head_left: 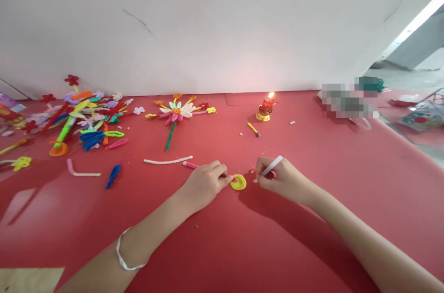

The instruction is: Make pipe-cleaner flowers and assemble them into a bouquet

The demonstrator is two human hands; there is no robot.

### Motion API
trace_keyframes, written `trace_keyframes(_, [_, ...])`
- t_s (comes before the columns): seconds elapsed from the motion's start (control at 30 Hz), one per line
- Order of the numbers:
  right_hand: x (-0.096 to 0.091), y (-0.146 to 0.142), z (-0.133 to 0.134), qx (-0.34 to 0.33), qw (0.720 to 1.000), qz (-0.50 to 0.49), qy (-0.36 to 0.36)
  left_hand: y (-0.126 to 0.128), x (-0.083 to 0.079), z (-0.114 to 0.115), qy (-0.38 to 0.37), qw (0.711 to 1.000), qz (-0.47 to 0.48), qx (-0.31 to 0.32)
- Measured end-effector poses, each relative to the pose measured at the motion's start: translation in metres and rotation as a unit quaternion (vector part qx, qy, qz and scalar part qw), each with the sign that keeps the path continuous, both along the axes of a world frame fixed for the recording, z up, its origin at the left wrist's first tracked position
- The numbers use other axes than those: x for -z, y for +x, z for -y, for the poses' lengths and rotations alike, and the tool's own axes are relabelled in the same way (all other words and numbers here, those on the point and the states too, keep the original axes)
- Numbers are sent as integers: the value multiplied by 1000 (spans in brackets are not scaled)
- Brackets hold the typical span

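My left hand (205,183) rests on the red table (312,154) with its fingers pinched on a pink pipe cleaner (190,164) whose end meets a small yellow coiled pipe-cleaner disc (238,183). My right hand (279,178) is closed around a thin white stick-like tool (272,166), held like a pen just right of the disc. A silver bangle (126,260) sits on my left wrist.
A lit red candle in a gold holder (266,108) stands behind my hands. A pipe-cleaner flower with a green stem (174,117) lies mid-table, and a heap of coloured pipe-cleaner pieces (83,117) at the left. Loose white (168,161) and blue (113,175) pieces lie nearby.
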State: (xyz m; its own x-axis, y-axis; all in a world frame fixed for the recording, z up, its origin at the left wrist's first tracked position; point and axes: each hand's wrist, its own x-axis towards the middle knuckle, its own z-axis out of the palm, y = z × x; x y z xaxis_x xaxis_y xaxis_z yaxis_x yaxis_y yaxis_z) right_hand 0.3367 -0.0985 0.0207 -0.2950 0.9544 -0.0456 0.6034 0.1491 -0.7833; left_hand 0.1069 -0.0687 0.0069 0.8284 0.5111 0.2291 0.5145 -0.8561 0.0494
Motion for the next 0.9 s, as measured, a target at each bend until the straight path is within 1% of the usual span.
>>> trace_keyframes(0.17, [4, 8, -7, 55, 997, -53, 14, -5, -2, -2, 10, 1000, -7, 11])
trace_keyframes(0.27, [7, 8, -8, 68, 995, -62, 24, -9, -7, -5, -15, 1000, 0, 10])
trace_keyframes(0.4, [7, 6, -5, 73, 994, -72, 37, -12, -9, -9, -57, 998, 11, -8])
trace_keyframes(0.5, [6, 5, -3, 48, 995, -77, 38, -12, -7, -11, -70, 997, 16, -14])
trace_keyframes(0.6, [8, 4, -4, 3, 995, -93, 45, -12, -5, -11, -76, 997, 20, -16])
trace_keyframes(0.73, [10, 3, -7, -43, 991, -122, 41, -13, -6, -10, -88, 996, 21, -21])
trace_keyframes(0.8, [8, 3, -6, -47, 989, -138, 12, -13, -8, -10, -93, 995, 19, -23])
trace_keyframes(0.9, [2, 3, -3, -52, 981, -175, -62, -13, -8, -10, -92, 995, 6, -30])
